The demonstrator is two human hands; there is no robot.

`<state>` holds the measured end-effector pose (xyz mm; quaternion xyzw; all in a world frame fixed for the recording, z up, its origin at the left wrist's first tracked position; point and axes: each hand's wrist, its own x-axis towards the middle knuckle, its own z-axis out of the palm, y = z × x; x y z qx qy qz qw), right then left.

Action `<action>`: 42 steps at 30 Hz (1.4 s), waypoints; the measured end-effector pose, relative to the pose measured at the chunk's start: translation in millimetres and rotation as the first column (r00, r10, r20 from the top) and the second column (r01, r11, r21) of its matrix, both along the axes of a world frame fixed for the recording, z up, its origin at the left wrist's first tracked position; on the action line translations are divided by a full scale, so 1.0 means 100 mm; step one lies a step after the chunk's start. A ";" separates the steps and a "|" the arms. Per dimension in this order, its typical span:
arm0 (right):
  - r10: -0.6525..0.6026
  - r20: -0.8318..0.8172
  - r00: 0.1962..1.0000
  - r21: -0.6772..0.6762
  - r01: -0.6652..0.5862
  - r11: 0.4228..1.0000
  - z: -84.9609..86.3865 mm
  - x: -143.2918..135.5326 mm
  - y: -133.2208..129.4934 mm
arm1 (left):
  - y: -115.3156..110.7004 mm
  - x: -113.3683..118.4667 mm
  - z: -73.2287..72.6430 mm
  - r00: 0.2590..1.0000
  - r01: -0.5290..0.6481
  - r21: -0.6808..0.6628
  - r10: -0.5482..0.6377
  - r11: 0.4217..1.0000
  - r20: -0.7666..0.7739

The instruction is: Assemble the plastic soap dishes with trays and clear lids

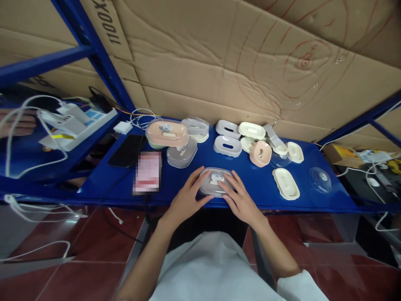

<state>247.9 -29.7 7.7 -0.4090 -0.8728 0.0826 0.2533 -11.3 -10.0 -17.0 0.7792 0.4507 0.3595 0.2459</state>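
Note:
A grey soap box (206, 186) with a clear lid and a round sticker lies near the front edge of the blue shelf. My left hand (187, 195) is curved round its left end, thumb at the near side and fingers at the far side. From the right, my right hand (242, 200) holds the other end, with fingertips resting on the lid near the sticker. Just beyond stand a lidded grey soap box (181, 155) and a lidded peach one (156, 133). Pale grey soap box shells (227, 146) with oval slots sit farther back.
To the right are a loose cream tray (286, 184), a clear lid (320, 179), a peach shell (260, 154) and more cream pieces (251, 130). A phone (147, 172) lies at left, near a power strip (94, 121) with cables. Cardboard (200, 62) walls the back. Another person's hand (19, 122) shows far left.

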 end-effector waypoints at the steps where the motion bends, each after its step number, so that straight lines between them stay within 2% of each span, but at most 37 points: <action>1: -0.002 0.018 1.000 0.025 0.002 1.000 -0.03 -0.04 0.00 | 0.00 0.00 -0.01 1.000 -0.004 0.004 0.004 1.000 0.004; 6: -0.061 0.081 0.995 0.082 0.054 0.995 -0.14 -0.07 0.01 | 0.02 0.00 -0.07 0.999 -0.019 0.011 0.019 1.000 0.032; 10: -0.032 0.096 0.995 0.116 0.021 0.993 -0.17 -0.05 0.02 | 0.04 0.00 -0.13 0.997 -0.052 0.016 0.051 0.999 0.058; 14: -0.007 0.056 0.998 0.092 0.002 0.996 -0.14 -0.06 0.03 | 0.03 0.01 -0.15 0.996 -0.066 0.018 0.065 0.998 0.057; 18: 0.015 0.030 0.999 0.036 -0.017 0.999 -0.07 -0.01 0.07 | 0.03 0.01 -0.11 0.996 -0.062 -0.013 0.063 0.998 0.056; 21: 0.034 -0.032 0.999 -0.044 -0.035 0.998 0.06 0.11 0.20 | 0.02 0.02 -0.09 0.996 -0.066 -0.017 0.067 0.998 0.060; 25: -0.074 -0.135 0.988 -0.068 0.065 0.996 0.22 0.25 0.41 | 0.02 0.04 -0.10 0.995 -0.097 -0.019 0.097 0.995 0.029; 27: -0.028 -0.096 0.995 -0.072 0.021 0.997 0.23 0.24 0.45 | 0.02 0.05 -0.11 0.994 -0.109 -0.021 0.109 0.994 0.012; 30: 0.062 0.030 0.998 -0.054 -0.061 0.997 0.12 0.12 0.41 | 0.03 0.06 -0.13 0.993 -0.115 -0.007 0.115 0.993 0.014; 33: 0.039 0.110 0.993 0.020 -0.041 0.999 -0.02 0.02 0.35 | 0.04 0.05 -0.14 0.994 -0.109 0.016 0.109 0.994 0.023; 36: 0.034 0.138 0.990 0.040 -0.040 0.998 -0.07 0.01 0.32 | 0.04 0.05 -0.17 0.993 -0.112 0.038 0.111 0.993 0.026; 39: 0.048 0.139 0.989 0.027 -0.052 0.998 -0.01 0.06 0.33 | 0.04 0.08 -0.17 0.989 -0.148 0.066 0.147 0.987 0.024; 42: 0.036 0.084 0.996 0.043 -0.040 0.998 0.14 0.09 0.48 | 0.04 0.12 -0.16 0.974 -0.227 0.085 0.226 0.970 0.023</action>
